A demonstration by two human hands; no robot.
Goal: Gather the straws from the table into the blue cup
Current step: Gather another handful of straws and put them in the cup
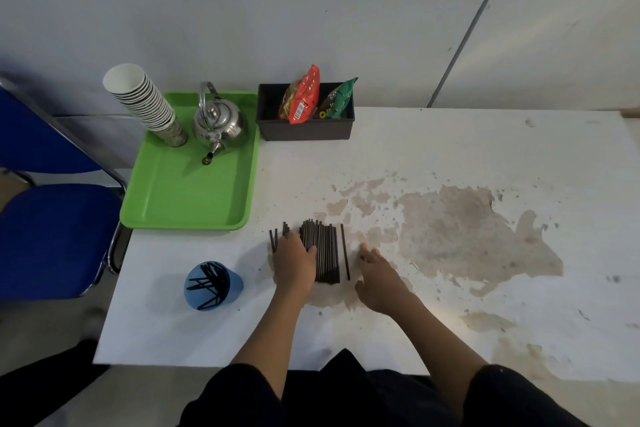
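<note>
A pile of black straws (325, 253) lies side by side on the white table (450, 149), a little in front of the green tray. My left hand (294, 262) rests flat on the pile's left part, fingers straight, covering some straws; a few straws (273, 239) stick out to its left. One single straw (345, 251) lies apart on the pile's right. My right hand (377, 276) lies on the table just right of that straw, fingers relaxed, holding nothing. The blue cup (212, 286) stands at the front left with several black straws in it.
A green tray (194, 198) at the back left carries a metal kettle (219, 123) and a stack of paper cups (145, 102). A black bin (306, 130) with snack packets stands behind. A blue chair (52, 218) is left of the table.
</note>
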